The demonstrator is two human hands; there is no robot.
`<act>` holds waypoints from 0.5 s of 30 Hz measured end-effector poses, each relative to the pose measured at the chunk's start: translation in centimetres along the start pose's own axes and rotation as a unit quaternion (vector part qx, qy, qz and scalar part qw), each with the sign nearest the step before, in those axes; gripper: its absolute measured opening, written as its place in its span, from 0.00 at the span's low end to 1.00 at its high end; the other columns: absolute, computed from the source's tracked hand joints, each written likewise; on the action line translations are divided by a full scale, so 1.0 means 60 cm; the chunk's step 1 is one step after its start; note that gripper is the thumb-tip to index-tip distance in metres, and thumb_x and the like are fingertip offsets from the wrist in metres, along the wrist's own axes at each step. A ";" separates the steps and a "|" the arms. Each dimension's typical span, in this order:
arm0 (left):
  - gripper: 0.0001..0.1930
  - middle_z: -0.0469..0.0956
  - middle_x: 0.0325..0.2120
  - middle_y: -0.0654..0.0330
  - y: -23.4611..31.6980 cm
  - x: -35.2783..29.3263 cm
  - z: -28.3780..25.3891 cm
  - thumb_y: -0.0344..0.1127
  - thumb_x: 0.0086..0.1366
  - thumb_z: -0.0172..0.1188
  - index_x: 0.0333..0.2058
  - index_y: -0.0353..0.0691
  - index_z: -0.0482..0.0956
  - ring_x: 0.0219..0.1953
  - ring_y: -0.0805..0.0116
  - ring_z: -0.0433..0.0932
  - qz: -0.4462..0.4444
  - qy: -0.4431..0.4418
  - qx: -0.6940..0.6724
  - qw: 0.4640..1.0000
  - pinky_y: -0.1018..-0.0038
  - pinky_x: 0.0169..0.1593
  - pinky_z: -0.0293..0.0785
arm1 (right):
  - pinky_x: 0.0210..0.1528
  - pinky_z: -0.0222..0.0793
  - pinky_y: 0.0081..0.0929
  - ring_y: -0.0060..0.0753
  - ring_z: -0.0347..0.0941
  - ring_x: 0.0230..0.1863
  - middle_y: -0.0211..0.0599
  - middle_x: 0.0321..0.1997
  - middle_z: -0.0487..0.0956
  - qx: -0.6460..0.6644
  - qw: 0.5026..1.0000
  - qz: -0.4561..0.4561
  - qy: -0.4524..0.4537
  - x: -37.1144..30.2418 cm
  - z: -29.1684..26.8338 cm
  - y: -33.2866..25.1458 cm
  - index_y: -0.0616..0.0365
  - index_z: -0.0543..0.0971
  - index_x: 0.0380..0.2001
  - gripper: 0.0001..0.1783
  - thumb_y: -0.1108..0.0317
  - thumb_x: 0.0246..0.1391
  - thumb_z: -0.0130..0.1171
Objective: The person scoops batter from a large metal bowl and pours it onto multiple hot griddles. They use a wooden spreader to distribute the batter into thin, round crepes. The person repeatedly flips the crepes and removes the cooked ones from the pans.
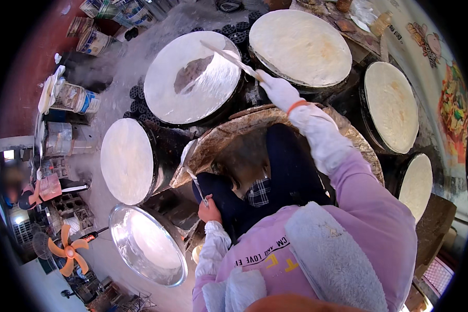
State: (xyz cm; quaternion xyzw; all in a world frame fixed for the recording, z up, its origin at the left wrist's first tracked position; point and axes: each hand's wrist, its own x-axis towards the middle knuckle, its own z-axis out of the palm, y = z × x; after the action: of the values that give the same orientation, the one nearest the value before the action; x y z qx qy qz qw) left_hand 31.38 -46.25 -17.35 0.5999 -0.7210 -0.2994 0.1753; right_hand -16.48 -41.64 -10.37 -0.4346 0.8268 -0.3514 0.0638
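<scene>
Currently, in the head view, I look down past a person's pink sweatshirt at a ring of round white surfaces. The right hand (pixel 281 93), in a white covering, is closed around a long flat stick (pixel 226 56), which reaches forward over a round griddle (pixel 189 78) at the far left of centre. On that griddle, a wet white layer (pixel 164 91) surrounds a ragged grey patch. I cannot tell whether the stick touches the layer. The left hand (pixel 209 210), bare, pinches a thin stick (pixel 196 185) near the person's knee, its far end near a curved brown ledge (pixel 234 130). Lower left, a shiny metal basin (pixel 120 229) holds white batter (pixel 153 243), near an orange fan (pixel 69 251).
</scene>
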 end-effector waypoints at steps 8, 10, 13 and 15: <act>0.13 0.84 0.29 0.50 0.004 -0.002 -0.006 0.39 0.63 0.54 0.36 0.43 0.87 0.32 0.55 0.84 -0.028 0.000 0.011 1.000 0.63 0.40 0.77 | 0.35 0.71 0.56 0.61 0.78 0.31 0.56 0.30 0.81 -0.074 0.991 0.110 -0.030 0.004 0.021 -0.086 0.43 0.65 0.66 0.25 0.58 0.66 0.47; 0.13 0.84 0.30 0.49 0.003 0.000 -0.007 0.38 0.63 0.54 0.36 0.42 0.87 0.32 0.55 0.84 -0.038 -0.003 -0.003 0.999 0.63 0.40 0.77 | 0.38 0.71 0.58 0.64 0.77 0.35 0.58 0.32 0.80 -0.035 0.994 0.105 -0.006 0.049 0.036 -0.072 0.45 0.67 0.62 0.23 0.59 0.66 0.46; 0.13 0.84 0.30 0.49 -0.005 0.000 -0.005 0.37 0.63 0.54 0.36 0.42 0.87 0.32 0.55 0.84 -0.026 -0.001 -0.021 0.999 0.63 0.40 0.77 | 0.44 0.70 0.58 0.66 0.76 0.43 0.62 0.39 0.80 0.009 0.996 0.049 0.071 0.141 0.061 -0.021 0.48 0.71 0.57 0.19 0.59 0.66 0.44; 0.12 0.84 0.30 0.49 -0.002 0.003 -0.004 0.37 0.63 0.54 0.36 0.42 0.87 0.32 0.55 0.84 -0.022 0.009 -0.022 0.999 0.63 0.40 0.77 | 0.47 0.69 0.57 0.67 0.74 0.46 0.60 0.43 0.79 0.050 0.993 0.096 0.047 0.153 0.062 -0.042 0.47 0.72 0.57 0.20 0.57 0.66 0.43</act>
State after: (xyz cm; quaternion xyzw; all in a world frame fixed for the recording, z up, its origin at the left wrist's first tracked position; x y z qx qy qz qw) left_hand 31.58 -46.49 -17.28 0.6139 -0.6993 -0.3142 0.1882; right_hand -18.91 -51.54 -9.69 -0.3324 0.8480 -0.4049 0.0798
